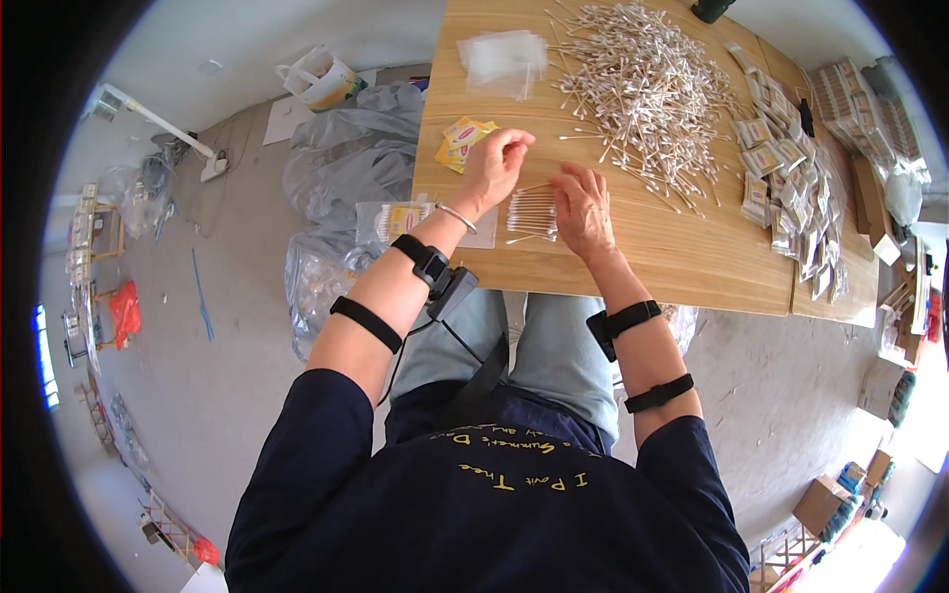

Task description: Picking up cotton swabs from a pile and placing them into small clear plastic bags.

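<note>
A neat row of cotton swabs [532, 213] lies side by side near the table's front edge. My right hand [585, 210] rests along the row's right side, palm down, its bent fingers slightly apart and touching the swab ends. My left hand [494, 168] hovers beyond the row to the left with its fingers curled together; whatever may be in them is hidden. Just left of it lie several yellow printed cards [458, 143]. Under my left wrist sits a clear packet with a yellow card [400, 219], close to the table's left edge.
A large loose heap of cotton swabs [643, 84] covers the table's far middle. Clear plastic bags [504, 57] are stacked at the far left. Filled packets [791, 178] pile up on the right. Grey plastic sheeting [346, 158] lies beside the wooden table [682, 252].
</note>
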`<state>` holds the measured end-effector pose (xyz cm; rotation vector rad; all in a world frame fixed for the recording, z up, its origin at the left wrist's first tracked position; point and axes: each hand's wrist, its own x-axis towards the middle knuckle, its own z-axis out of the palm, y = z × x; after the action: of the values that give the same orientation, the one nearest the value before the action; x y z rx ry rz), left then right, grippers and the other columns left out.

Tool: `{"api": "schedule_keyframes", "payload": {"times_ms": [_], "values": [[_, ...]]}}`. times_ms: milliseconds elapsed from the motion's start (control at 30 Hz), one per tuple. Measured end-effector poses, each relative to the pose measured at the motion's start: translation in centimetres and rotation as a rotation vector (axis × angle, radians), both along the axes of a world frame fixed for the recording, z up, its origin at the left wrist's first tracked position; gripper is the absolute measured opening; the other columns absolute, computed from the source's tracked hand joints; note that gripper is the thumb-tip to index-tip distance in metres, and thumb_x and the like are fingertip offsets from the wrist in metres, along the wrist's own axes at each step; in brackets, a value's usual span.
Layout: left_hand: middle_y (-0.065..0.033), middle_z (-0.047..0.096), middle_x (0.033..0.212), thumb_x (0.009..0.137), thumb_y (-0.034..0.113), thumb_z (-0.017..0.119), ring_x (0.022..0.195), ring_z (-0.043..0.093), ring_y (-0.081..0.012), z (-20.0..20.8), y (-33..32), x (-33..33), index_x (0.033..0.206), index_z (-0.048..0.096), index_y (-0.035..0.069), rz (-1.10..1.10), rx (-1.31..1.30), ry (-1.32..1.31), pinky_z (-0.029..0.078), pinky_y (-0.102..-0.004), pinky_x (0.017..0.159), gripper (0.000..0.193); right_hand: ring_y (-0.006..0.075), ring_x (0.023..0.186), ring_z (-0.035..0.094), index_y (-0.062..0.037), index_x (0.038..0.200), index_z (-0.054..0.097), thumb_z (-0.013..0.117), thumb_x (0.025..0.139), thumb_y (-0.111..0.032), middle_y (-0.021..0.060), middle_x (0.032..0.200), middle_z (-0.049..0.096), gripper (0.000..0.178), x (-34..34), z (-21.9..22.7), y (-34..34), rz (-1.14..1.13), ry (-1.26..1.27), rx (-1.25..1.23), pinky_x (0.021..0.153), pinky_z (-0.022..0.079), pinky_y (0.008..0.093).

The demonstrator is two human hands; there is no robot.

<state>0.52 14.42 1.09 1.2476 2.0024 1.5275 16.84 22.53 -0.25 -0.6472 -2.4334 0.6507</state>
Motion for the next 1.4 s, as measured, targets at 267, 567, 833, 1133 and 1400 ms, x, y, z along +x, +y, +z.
{"api": "schedule_keyframes", "payload": {"times_ms": [267, 567, 833, 1133, 1400], "values": [[-0.0131, 0.066, 0.082, 0.083, 0.008, 0.066, 0.073, 0.064, -0.0296, 1.1, -4.5, 2.1, 0.090, 0.067, 0.003, -0.078, -0.149, 0.210, 0.050, -0.0356, 0.065, 0.008, 0.0321, 0.100, 0.051, -0.0063, 0.086, 0.068, 0.070, 0.073, -0.010, 0.0110, 0.103, 0.059, 0.014, 1.5, 0.4, 0.6, -0.048, 0.097, -0.176, 0.089, 0.044, 0.0414], [-0.0096, 0.061, 0.079, 0.079, 0.018, 0.072, 0.080, 0.060, -0.0283, 0.5, -3.9, 4.1, 0.084, 0.069, 0.004, -0.162, -0.212, 0.385, 0.048, -0.0381, 0.071, 0.015, 0.0302, 0.091, 0.053, -0.0064, 0.080, 0.068, 0.072, 0.074, -0.013, 0.0099, 0.085, 0.060, 0.009, 1.8, 0.2, 0.1, -0.046, -0.004, -0.209, 0.082, 0.045, 0.0394], [-0.0091, 0.061, 0.080, 0.082, 0.017, 0.068, 0.079, 0.059, -0.0284, 0.8, -3.4, 4.3, 0.084, 0.068, 0.006, -0.078, -0.160, 0.351, 0.048, -0.0382, 0.070, 0.011, 0.0305, 0.086, 0.055, -0.0046, 0.080, 0.068, 0.070, 0.076, -0.013, 0.0113, 0.085, 0.060, 0.010, 3.1, 0.6, 0.3, -0.156, -0.048, -0.276, 0.079, 0.046, 0.0398], [-0.0081, 0.061, 0.080, 0.081, 0.017, 0.069, 0.081, 0.059, -0.0277, 1.0, -2.8, 4.3, 0.081, 0.066, 0.005, -0.004, -0.178, 0.282, 0.048, -0.0378, 0.070, 0.012, 0.0299, 0.088, 0.054, -0.0044, 0.081, 0.068, 0.069, 0.077, -0.013, 0.0110, 0.085, 0.060, 0.010, 3.6, 0.1, 0.8, -0.144, -0.006, -0.424, 0.080, 0.046, 0.0391], [-0.0083, 0.060, 0.080, 0.080, 0.018, 0.070, 0.080, 0.059, -0.0276, 0.9, -5.3, 5.1, 0.082, 0.068, 0.005, -0.155, -0.236, 0.368, 0.048, -0.0377, 0.070, 0.013, 0.0305, 0.091, 0.053, -0.0061, 0.083, 0.070, 0.070, 0.077, -0.015, 0.0099, 0.090, 0.059, 0.011, 3.6, 0.6, -0.2, 0.013, -0.064, -0.128, 0.081, 0.046, 0.0393]]}}
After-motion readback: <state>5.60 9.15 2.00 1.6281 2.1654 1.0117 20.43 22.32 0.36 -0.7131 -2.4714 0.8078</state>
